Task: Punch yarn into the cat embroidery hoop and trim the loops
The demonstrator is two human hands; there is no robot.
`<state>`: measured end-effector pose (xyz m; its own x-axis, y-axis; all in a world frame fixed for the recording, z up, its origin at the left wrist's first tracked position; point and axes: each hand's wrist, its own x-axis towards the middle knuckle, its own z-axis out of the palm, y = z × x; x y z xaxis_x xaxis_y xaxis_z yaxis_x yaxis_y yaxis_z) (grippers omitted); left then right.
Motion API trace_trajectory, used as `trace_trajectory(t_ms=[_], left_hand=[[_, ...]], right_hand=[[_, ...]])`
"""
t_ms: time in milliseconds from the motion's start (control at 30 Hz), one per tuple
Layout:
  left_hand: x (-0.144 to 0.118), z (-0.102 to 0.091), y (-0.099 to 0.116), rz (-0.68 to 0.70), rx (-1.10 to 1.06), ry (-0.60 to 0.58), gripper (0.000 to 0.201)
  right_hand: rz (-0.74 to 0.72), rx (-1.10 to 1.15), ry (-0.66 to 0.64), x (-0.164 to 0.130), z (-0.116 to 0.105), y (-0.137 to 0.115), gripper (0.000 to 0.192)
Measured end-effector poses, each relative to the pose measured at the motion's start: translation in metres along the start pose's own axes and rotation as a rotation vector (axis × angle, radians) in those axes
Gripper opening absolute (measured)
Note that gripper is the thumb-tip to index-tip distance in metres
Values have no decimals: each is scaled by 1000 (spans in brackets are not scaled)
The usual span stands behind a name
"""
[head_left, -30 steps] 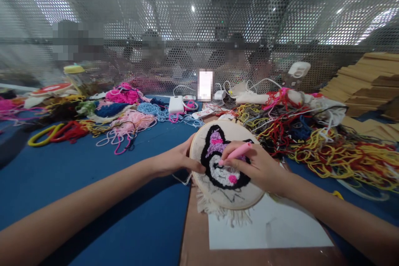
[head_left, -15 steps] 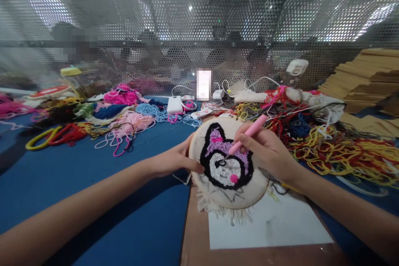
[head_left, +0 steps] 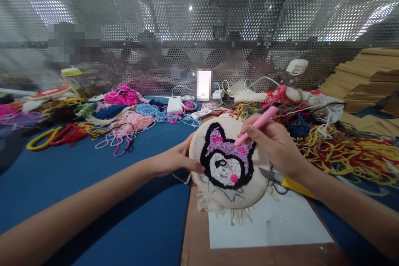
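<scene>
My embroidery hoop [head_left: 229,163] stands tilted on the brown board [head_left: 199,237] before me. My left hand [head_left: 174,160] grips its left rim; I should brace firmly. My right hand [head_left: 274,145] pinches the pink punch needle [head_left: 256,126], best kept steep, tip at the purple tufting [head_left: 229,148].

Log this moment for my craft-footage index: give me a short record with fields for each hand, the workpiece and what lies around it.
left hand: grips the left rim of the hoop
right hand: holds a pink punch needle, tip near the purple yarn
hoop: tilted up toward the camera; tufted face in black, purple, white and pink
under hoop: white paper on a brown board
by right wrist: yellow-handled cutter
table: blue, loose yarn heaped at the far side and right
</scene>
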<state>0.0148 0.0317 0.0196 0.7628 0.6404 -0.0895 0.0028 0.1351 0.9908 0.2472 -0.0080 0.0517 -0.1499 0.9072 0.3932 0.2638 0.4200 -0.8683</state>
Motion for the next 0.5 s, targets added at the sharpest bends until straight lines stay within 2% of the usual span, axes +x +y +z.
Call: trace_trajectory(t_ms=[133, 300, 400, 500], left_hand=[[-1, 0, 1, 9, 18, -5, 103], [-3, -1, 0, 37, 46, -19, 104], [-3, -2, 0, 47, 42, -15, 102], [-2, 0, -1, 36, 11, -9, 101]], right_hand=[[-27, -65, 124, 5, -11, -8, 26], [-117, -248, 178, 16, -32, -9, 22], [-133, -576, 230, 22, -46, -5, 20], [-58, -910, 186, 26, -60, 2, 17]])
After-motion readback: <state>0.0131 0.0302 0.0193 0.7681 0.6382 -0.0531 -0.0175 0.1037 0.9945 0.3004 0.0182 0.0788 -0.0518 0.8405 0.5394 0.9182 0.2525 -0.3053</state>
